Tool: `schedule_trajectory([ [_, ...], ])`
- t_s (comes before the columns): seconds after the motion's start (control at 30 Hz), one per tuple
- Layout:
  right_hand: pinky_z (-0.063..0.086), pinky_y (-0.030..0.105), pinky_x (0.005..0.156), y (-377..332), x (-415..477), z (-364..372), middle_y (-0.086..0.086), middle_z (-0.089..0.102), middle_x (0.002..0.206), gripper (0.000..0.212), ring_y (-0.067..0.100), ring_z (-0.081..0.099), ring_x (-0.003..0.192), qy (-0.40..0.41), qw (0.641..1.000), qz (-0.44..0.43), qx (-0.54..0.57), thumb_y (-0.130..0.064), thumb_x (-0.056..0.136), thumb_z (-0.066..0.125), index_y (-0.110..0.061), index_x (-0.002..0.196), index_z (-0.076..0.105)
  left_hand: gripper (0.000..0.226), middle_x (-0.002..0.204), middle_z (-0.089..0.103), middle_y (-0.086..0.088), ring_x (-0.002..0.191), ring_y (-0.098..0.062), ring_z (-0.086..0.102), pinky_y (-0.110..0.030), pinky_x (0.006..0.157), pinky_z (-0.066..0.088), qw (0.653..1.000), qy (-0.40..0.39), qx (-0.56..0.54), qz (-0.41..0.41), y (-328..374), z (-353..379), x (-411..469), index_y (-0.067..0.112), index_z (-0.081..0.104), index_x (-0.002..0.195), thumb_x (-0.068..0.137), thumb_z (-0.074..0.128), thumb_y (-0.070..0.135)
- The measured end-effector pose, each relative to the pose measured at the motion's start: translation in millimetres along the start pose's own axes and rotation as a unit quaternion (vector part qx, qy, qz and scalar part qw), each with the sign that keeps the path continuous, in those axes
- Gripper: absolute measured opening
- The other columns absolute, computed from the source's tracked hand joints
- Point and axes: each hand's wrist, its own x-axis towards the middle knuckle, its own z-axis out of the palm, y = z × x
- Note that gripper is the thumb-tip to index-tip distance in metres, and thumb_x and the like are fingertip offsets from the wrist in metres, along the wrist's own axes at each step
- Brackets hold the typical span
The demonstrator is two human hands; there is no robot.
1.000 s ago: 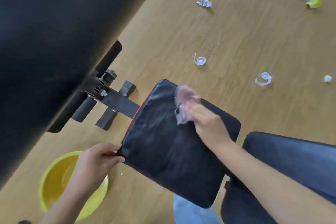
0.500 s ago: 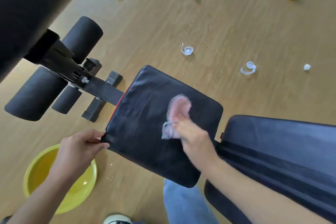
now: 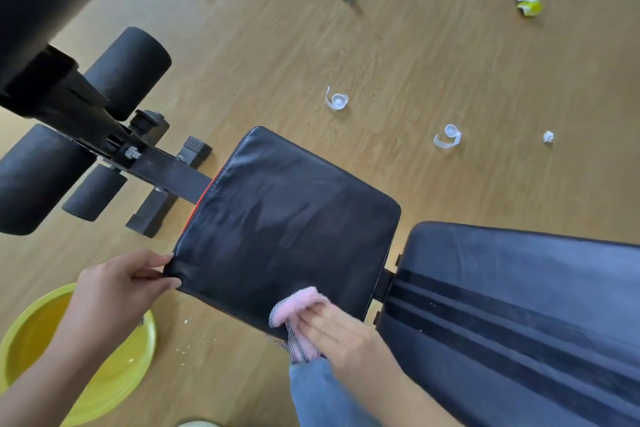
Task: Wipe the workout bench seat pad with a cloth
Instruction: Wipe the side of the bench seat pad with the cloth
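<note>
The black seat pad (image 3: 287, 222) of the workout bench fills the middle of the view, with a faint damp streak across it. My left hand (image 3: 124, 282) pinches the pad's near left corner. At the pad's near edge my right hand (image 3: 332, 329) presses a pink cloth (image 3: 298, 307) flat against it; part of the cloth hangs below the edge, over my jeans. The cloth's lower part is hidden under my fingers.
The bench's black back pad (image 3: 519, 305) lies to the right. Foam rollers (image 3: 128, 71) and the frame bar (image 3: 166, 173) stand at the left. A yellow basin (image 3: 114, 371) sits on the wooden floor at the lower left. Scraps of litter (image 3: 336, 100) dot the floor beyond.
My right hand has dragged the pink cloth from the far part of the seat pad to its near edge. My left hand has kept hold of the corner. The view has tilted.
</note>
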Motion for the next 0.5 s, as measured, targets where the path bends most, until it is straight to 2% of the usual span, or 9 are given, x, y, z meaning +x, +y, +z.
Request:
schedule_trajectory([
  [0.07, 0.036, 0.008, 0.111, 41.4, 20.3, -19.8, -0.014, 0.052, 0.144, 0.051, 0.001, 0.049, 0.135, 0.026, 0.992, 0.121, -0.03, 0.009, 0.089, 0.062, -0.016, 0.133, 0.065, 0.029, 0.073, 0.074, 0.025, 0.074, -0.007, 0.068, -0.006, 0.055, 0.048, 1.0, -0.003, -0.005, -0.009, 0.0, -0.5, 0.5, 0.036, 0.072, 0.086, 0.069, 0.088, 0.02],
  [0.1, 0.029, 0.001, 0.111, 66.2, 32.1, -29.1, -0.011, 0.052, 0.144, 0.053, 0.003, 0.049, 0.136, 0.09, 0.971, 0.221, -0.022, 0.014, 0.088, 0.059, -0.016, 0.132, 0.065, 0.03, 0.071, 0.074, 0.024, 0.073, -0.006, 0.068, -0.007, 0.056, 0.049, 1.0, -0.004, -0.007, -0.013, 0.0, -1.0, 0.4, 0.039, 0.071, 0.085, 0.068, 0.088, 0.021],
  [0.13, 0.028, -0.001, 0.108, 85.6, 46.9, -40.6, -0.005, 0.057, 0.141, 0.052, 0.006, 0.052, 0.133, 0.141, 0.934, 0.329, 0.002, 0.017, 0.088, 0.057, -0.013, 0.129, 0.067, 0.033, 0.067, 0.074, 0.021, 0.069, -0.008, 0.068, -0.009, 0.058, 0.049, 1.0, -0.002, -0.009, -0.018, 0.3, -1.5, -0.7, 0.043, 0.069, 0.083, 0.068, 0.089, 0.022],
  [0.2, 0.038, 0.005, 0.1, 94.3, 60.5, -44.7, 0.001, 0.067, 0.13, 0.045, 0.002, 0.059, 0.117, 0.198, 0.885, 0.421, 0.014, 0.013, 0.092, 0.055, -0.013, 0.126, 0.069, 0.036, 0.071, 0.073, 0.026, 0.056, -0.016, 0.069, -0.012, 0.06, 0.049, 1.0, 0.003, -0.007, -0.016, 2.1, -1.2, -3.3, 0.047, 0.065, 0.08, 0.068, 0.089, 0.023],
  [0.27, 0.043, 0.01, 0.094, 64.5, 33.2, -22.8, -0.01, 0.068, 0.124, 0.042, -0.004, 0.058, 0.108, 0.139, 0.911, 0.386, -0.035, 0.004, 0.096, 0.056, -0.02, 0.129, 0.067, 0.038, 0.075, 0.071, 0.032, 0.056, -0.019, 0.07, -0.012, 0.06, 0.049, 1.0, 0.008, -0.008, -0.014, 2.5, -0.8, -4.7, 0.049, 0.063, 0.079, 0.069, 0.088, 0.022],
  [0.37, 0.044, 0.012, 0.104, 3.3, -55.0, 21.9, -0.026, 0.043, 0.148, 0.049, -0.004, 0.058, 0.124, -0.041, 0.95, 0.307, -0.041, -0.01, 0.105, 0.033, -0.032, 0.148, 0.046, 0.039, 0.066, 0.073, 0.017, 0.061, -0.021, 0.072, -0.009, 0.061, 0.049, 1.0, 0.007, -0.008, -0.017, 3.5, -0.1, -4.0, 0.049, 0.063, 0.081, 0.07, 0.087, 0.021],
  [0.4, 0.042, 0.016, 0.107, -14.1, -65.7, 31.6, -0.021, 0.037, 0.154, 0.05, 0.001, 0.06, 0.124, -0.1, 0.962, 0.251, -0.033, -0.01, 0.107, 0.024, -0.029, 0.144, 0.051, 0.038, 0.069, 0.074, 0.016, 0.061, -0.021, 0.072, -0.008, 0.06, 0.049, 1.0, 0.007, -0.005, -0.015, 3.8, -0.3, -3.2, 0.047, 0.064, 0.082, 0.07, 0.087, 0.02],
  [0.43, 0.04, 0.021, 0.108, -21.1, -73.4, 39.0, -0.012, 0.044, 0.153, 0.053, 0.009, 0.065, 0.121, -0.104, 0.969, 0.215, -0.059, -0.009, 0.106, 0.021, -0.024, 0.133, 0.063, 0.034, 0.07, 0.074, 0.015, 0.06, -0.02, 0.072, -0.007, 0.058, 0.049, 1.0, 0.008, 0.0, -0.013, 3.9, -0.5, -2.7, 0.044, 0.067, 0.084, 0.07, 0.088, 0.02],
  [0.5, 0.047, 0.028, 0.089, -17.4, -67.4, 45.6, 0.014, 0.067, 0.126, 0.042, 0.03, 0.07, 0.107, 0.021, 0.972, 0.226, -0.052, -0.001, 0.1, 0.034, -0.017, 0.097, 0.072, 0.029, 0.07, 0.074, 0.013, 0.058, -0.019, 0.071, -0.004, 0.054, 0.047, 1.0, 0.009, 0.007, -0.009, 4.3, -0.4, -2.9, 0.034, 0.072, 0.088, 0.069, 0.088, 0.018],
])
